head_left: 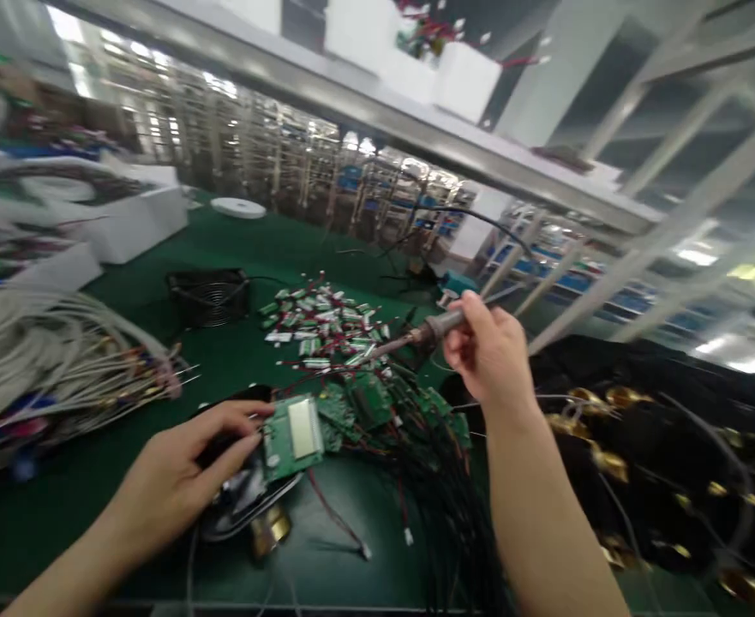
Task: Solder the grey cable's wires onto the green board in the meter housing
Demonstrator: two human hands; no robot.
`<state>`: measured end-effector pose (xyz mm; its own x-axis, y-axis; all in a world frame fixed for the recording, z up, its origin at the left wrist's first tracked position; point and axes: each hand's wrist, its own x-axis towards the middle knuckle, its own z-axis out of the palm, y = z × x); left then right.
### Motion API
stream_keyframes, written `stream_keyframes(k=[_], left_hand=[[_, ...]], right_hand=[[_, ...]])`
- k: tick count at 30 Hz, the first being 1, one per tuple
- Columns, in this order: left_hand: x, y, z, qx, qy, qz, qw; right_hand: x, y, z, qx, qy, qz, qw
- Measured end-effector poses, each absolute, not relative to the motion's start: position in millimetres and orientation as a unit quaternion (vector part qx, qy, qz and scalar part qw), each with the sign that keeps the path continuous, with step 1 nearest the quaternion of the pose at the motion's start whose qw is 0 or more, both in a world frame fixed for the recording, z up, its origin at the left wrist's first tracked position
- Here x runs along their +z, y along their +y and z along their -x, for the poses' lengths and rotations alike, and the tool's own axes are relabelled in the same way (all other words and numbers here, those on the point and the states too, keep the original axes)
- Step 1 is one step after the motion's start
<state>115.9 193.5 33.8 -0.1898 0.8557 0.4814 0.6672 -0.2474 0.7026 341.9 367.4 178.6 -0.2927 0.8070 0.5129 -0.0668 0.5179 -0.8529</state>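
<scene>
My right hand [488,347] is closed around the handle of a soldering iron [445,324], whose metal shaft points left over the small boards. At the lower left, my left hand [213,441] has its thumb and fingers at the left edge of a green circuit board [280,441] with a pale display, gripping it. A dark housing with grey cable and a brass fitting [271,530] sits beneath that board. From the board hangs a red and black lead with a white connector [365,551]. More green boards [370,401] with black cables lie between my hands.
Several small boards with white connectors [326,321] are heaped mid-table. A black fan [208,297] stands left of them. Bundled grey cables [49,360] and white boxes [142,214] fill the left side. Black parts with brass fittings [612,463] crowd the right. A shelf [351,94] crosses above.
</scene>
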Motion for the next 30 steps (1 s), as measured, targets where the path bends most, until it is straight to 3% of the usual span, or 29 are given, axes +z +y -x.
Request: stream_keyframes(k=[4,10,30], left_hand=[[43,189,-115,0.470,0.613,-0.619,0.141],[48,186,-118,0.483,0.582,-0.640,0.137],[45,187,-117,0.477,0.569,-0.665,0.086]], right_hand=[[142,331,-331,0.529,-0.592,0.202,0.573],[87,303,-310,0.595,-0.485,0.263,0.584],[70,301,-305,0.517,-0.540,0.247,0.617]])
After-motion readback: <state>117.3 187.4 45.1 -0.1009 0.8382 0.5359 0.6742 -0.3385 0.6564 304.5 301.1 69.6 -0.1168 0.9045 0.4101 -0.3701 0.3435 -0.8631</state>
